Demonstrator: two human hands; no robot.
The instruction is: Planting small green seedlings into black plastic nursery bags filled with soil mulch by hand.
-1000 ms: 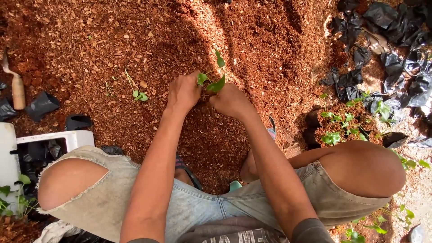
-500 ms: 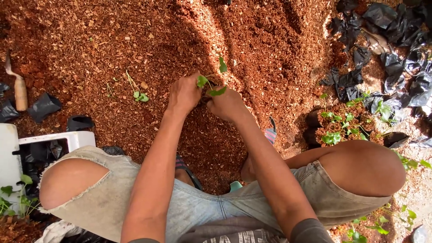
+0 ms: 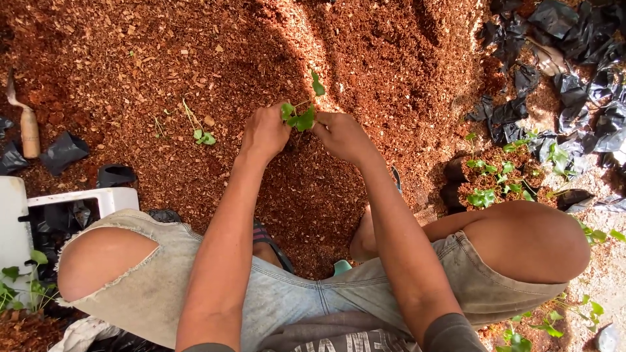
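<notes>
My left hand (image 3: 264, 132) and right hand (image 3: 340, 135) pinch a leafy green seedling (image 3: 301, 117) over crumbly red-brown mulch (image 3: 163, 72); black grow bags (image 3: 486, 186) of seedlings sit at three o'clock.

A small green seedling (image 3: 301, 117) stands upright in the reddish-brown soil mound (image 3: 195, 65). Its round leaves spread low, with one leaf raised higher on a thin stem.

I see open mulch (image 3: 163, 58) ahead and to the left of both hands, with only a loose sprig (image 3: 203, 136) lying on it. Further left a trowel handle (image 3: 29, 130) and black bags (image 3: 64, 151) crowd the edge. To the right, filled seedling bags (image 3: 499, 182) and a heap of empty black bags (image 3: 574, 58) block the way. My knees close in below.
</notes>
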